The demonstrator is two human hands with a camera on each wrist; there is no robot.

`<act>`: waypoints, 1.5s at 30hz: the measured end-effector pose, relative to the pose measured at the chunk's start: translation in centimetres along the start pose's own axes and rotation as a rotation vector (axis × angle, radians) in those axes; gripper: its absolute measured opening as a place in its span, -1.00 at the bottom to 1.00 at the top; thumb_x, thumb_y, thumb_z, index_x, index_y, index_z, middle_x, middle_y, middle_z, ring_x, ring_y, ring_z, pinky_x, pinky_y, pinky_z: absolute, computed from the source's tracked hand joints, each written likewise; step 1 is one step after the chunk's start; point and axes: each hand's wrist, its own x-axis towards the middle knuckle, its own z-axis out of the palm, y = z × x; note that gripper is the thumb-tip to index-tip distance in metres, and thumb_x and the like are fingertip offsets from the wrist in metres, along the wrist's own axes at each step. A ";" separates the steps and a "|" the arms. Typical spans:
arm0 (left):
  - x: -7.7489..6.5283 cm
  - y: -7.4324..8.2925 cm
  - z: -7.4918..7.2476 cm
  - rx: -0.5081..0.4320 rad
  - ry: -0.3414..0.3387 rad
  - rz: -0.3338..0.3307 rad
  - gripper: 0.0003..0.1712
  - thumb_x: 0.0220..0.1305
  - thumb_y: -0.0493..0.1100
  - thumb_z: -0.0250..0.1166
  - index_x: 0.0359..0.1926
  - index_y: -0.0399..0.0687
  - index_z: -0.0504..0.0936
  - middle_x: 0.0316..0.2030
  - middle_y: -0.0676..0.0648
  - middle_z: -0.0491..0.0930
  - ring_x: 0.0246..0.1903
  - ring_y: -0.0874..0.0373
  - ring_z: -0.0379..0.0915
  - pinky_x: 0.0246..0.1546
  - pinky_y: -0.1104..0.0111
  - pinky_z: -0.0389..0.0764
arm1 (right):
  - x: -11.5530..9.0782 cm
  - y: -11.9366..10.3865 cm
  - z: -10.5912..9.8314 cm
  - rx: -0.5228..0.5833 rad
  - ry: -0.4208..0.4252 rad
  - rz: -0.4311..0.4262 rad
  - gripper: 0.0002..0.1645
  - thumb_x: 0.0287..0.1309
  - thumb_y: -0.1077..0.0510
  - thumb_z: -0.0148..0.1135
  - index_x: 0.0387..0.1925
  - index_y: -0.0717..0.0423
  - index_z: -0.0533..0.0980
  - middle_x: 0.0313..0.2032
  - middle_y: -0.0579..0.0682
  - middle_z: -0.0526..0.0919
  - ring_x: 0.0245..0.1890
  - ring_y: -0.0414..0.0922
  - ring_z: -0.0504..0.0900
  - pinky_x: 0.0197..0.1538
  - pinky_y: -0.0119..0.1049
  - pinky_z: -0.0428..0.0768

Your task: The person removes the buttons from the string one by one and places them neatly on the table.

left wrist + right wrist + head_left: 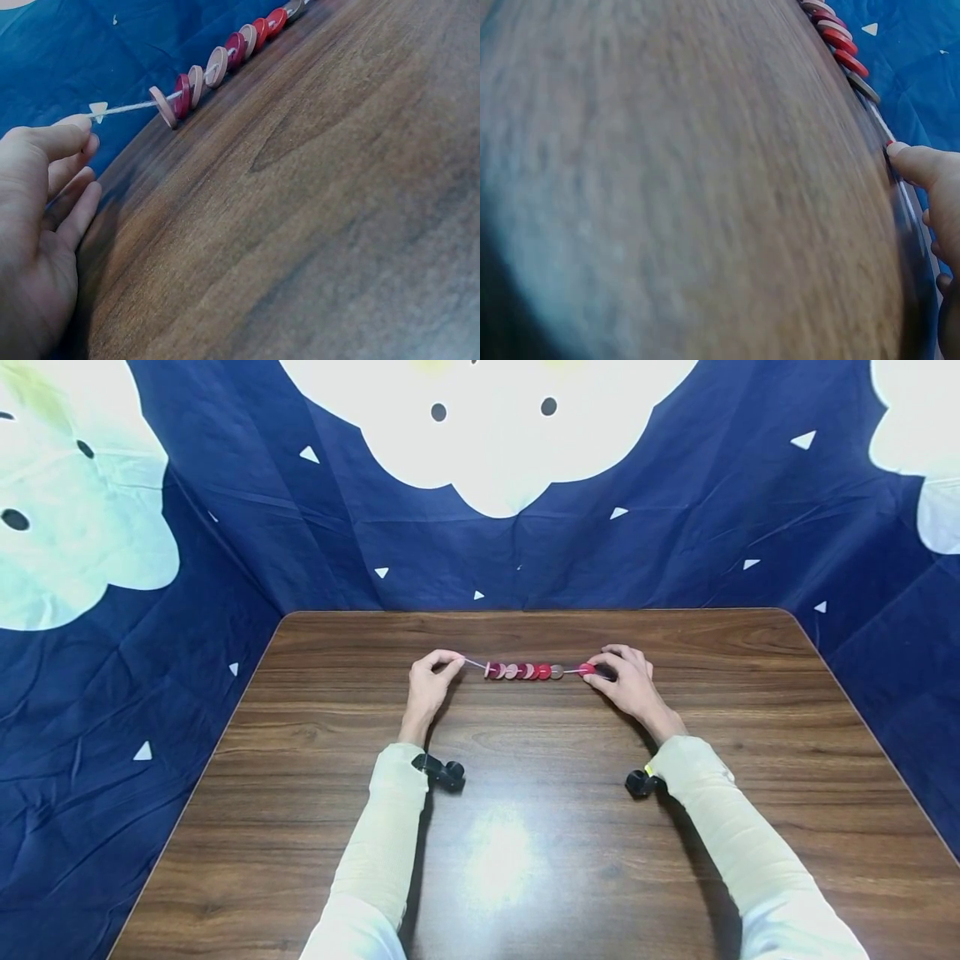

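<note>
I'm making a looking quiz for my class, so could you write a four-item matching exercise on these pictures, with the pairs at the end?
Column one:
1. Left hand
2. Right hand
3. Grey-brown disc
4. Cloth

Column two:
A. Threaded on the string, touched by no hand
B. Blue with white shapes
C. Holding a red disc
D. Pinching a bare stretch of string

Pairs: 1-D, 2-C, 3-A, 4-B.

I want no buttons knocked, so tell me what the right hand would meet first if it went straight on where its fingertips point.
Probably the brown button, next along the string from the red button that the right hand pinches; the exact depth is hard to judge.
</note>
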 end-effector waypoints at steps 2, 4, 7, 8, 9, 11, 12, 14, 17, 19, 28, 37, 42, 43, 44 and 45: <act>0.0 0.0 0.0 -0.006 0.001 -0.003 -0.84 0.14 -0.14 0.40 -0.30 -0.13 0.72 -0.26 -0.14 0.71 -0.17 0.16 0.56 0.00 0.37 0.45 | 0.0 0.2 -0.1 0.000 0.009 -0.001 -0.66 0.11 -0.01 0.35 -0.10 0.04 0.60 0.18 0.20 0.42 0.21 0.25 0.24 0.10 0.23 0.10; 0.0 0.0 0.0 -0.013 0.002 -0.005 -0.84 0.14 -0.14 0.40 -0.30 -0.14 0.72 -0.25 -0.14 0.71 -0.16 0.16 0.56 0.00 0.38 0.45 | -0.1 0.3 -0.3 0.002 0.021 0.001 -0.65 0.10 0.00 0.36 -0.10 0.05 0.60 0.17 0.21 0.43 0.20 0.25 0.24 0.09 0.23 0.11; 0.1 -0.1 0.0 -0.011 0.001 -0.005 -0.83 0.14 -0.13 0.40 -0.29 -0.13 0.72 -0.25 -0.14 0.71 -0.17 0.18 0.56 -0.01 0.38 0.45 | -0.2 0.5 -0.5 0.015 0.034 0.019 -0.64 0.07 0.01 0.38 -0.11 0.07 0.60 0.16 0.20 0.43 0.21 0.24 0.24 0.10 0.22 0.11; 0.1 -0.2 0.0 -0.007 0.000 -0.005 -0.83 0.14 -0.12 0.40 -0.29 -0.13 0.72 -0.25 -0.14 0.71 -0.17 0.18 0.55 -0.01 0.38 0.45 | -0.2 0.6 -0.6 0.017 0.037 0.025 -0.64 0.07 0.01 0.38 -0.11 0.08 0.60 0.16 0.20 0.43 0.21 0.24 0.24 0.10 0.21 0.11; 0.1 -0.2 0.1 -0.004 0.001 -0.005 -0.82 0.14 -0.11 0.40 -0.29 -0.13 0.73 -0.25 -0.14 0.71 -0.18 0.18 0.55 -0.01 0.37 0.46 | -0.2 0.7 -0.6 0.018 0.039 0.030 -0.64 0.07 0.01 0.38 -0.11 0.08 0.60 0.16 0.20 0.43 0.22 0.23 0.24 0.10 0.21 0.10; 0.0 -0.2 0.1 -0.001 0.003 -0.007 -0.82 0.14 -0.11 0.40 -0.30 -0.12 0.73 -0.25 -0.14 0.71 -0.18 0.18 0.55 -0.01 0.36 0.46 | -0.3 0.9 -0.7 0.019 0.039 0.039 -0.64 0.07 0.01 0.38 -0.11 0.09 0.59 0.16 0.20 0.43 0.22 0.24 0.23 0.11 0.21 0.10; 0.0 -0.3 0.1 -0.001 0.003 -0.007 -0.82 0.14 -0.10 0.40 -0.30 -0.12 0.73 -0.25 -0.14 0.71 -0.18 0.18 0.55 -0.01 0.35 0.46 | -0.3 1.1 -0.7 0.018 0.042 0.041 -0.64 0.08 0.02 0.38 -0.11 0.10 0.59 0.16 0.21 0.43 0.22 0.24 0.23 0.11 0.21 0.10; 0.1 -0.3 0.1 -0.002 0.005 -0.007 -0.83 0.14 -0.11 0.40 -0.30 -0.11 0.73 -0.25 -0.13 0.71 -0.17 0.17 0.56 0.01 0.34 0.45 | -0.4 1.3 -0.8 0.015 0.047 0.044 -0.64 0.08 0.02 0.37 -0.11 0.10 0.59 0.16 0.21 0.44 0.22 0.24 0.24 0.11 0.21 0.11; 0.1 -0.3 0.1 0.003 0.005 -0.007 -0.83 0.14 -0.10 0.40 -0.30 -0.08 0.73 -0.25 -0.11 0.71 -0.15 0.16 0.56 0.02 0.33 0.45 | -0.5 1.5 -0.9 0.009 0.052 0.048 -0.63 0.09 0.01 0.37 -0.11 0.11 0.58 0.15 0.21 0.44 0.21 0.24 0.25 0.11 0.21 0.11; 0.0 -0.3 0.0 0.006 0.003 -0.008 -0.84 0.14 -0.10 0.40 -0.30 -0.08 0.73 -0.25 -0.10 0.71 -0.15 0.16 0.56 0.02 0.33 0.44 | -0.6 1.5 -1.0 0.005 0.055 0.052 -0.63 0.09 0.01 0.37 -0.11 0.11 0.58 0.15 0.20 0.44 0.21 0.24 0.25 0.11 0.20 0.11; 0.0 -0.3 0.0 0.011 0.010 -0.007 -0.86 0.14 -0.12 0.40 -0.30 -0.08 0.73 -0.28 -0.04 0.72 -0.16 0.20 0.56 -0.02 0.41 0.43 | -0.8 1.8 -1.5 0.009 0.060 0.059 -0.63 0.10 0.02 0.36 -0.11 0.15 0.57 0.15 0.22 0.44 0.20 0.25 0.25 0.10 0.20 0.11; 0.0 -0.5 0.0 -0.019 0.005 -0.010 -0.84 0.14 -0.12 0.40 -0.30 -0.12 0.73 -0.26 -0.11 0.71 -0.19 0.22 0.54 -0.04 0.43 0.44 | -1.1 2.2 -1.8 0.000 0.068 0.067 -0.64 0.10 0.03 0.35 -0.12 0.15 0.57 0.15 0.22 0.44 0.21 0.25 0.25 0.09 0.21 0.12; 0.0 -0.6 0.0 -0.047 0.000 -0.016 -0.80 0.14 -0.12 0.40 -0.27 -0.16 0.73 -0.23 -0.19 0.70 -0.17 0.15 0.53 -0.03 0.39 0.43 | -1.1 2.4 -1.9 -0.005 0.081 0.071 -0.64 0.10 0.03 0.35 -0.12 0.15 0.57 0.15 0.22 0.44 0.20 0.25 0.25 0.10 0.20 0.12; 0.0 -0.6 0.0 -0.044 -0.001 -0.018 -0.79 0.14 -0.12 0.40 -0.27 -0.16 0.73 -0.23 -0.19 0.70 -0.17 0.14 0.53 -0.03 0.39 0.43 | -1.1 2.4 -1.9 -0.007 0.086 0.074 -0.64 0.10 0.03 0.35 -0.12 0.15 0.57 0.14 0.21 0.44 0.20 0.24 0.26 0.10 0.19 0.13; 0.0 -0.5 0.0 -0.044 -0.002 -0.020 -0.79 0.14 -0.11 0.40 -0.27 -0.16 0.73 -0.23 -0.19 0.70 -0.17 0.15 0.53 -0.04 0.39 0.43 | -1.1 2.4 -1.9 -0.007 0.090 0.076 -0.64 0.10 0.03 0.35 -0.12 0.15 0.57 0.14 0.21 0.44 0.19 0.24 0.26 0.10 0.19 0.13; 0.1 -0.5 0.0 -0.043 -0.003 -0.021 -0.79 0.15 -0.11 0.40 -0.27 -0.16 0.73 -0.23 -0.19 0.70 -0.17 0.15 0.53 -0.05 0.40 0.44 | -1.1 2.4 -2.0 -0.008 0.092 0.078 -0.64 0.10 0.04 0.35 -0.12 0.15 0.57 0.15 0.21 0.44 0.19 0.24 0.26 0.09 0.18 0.12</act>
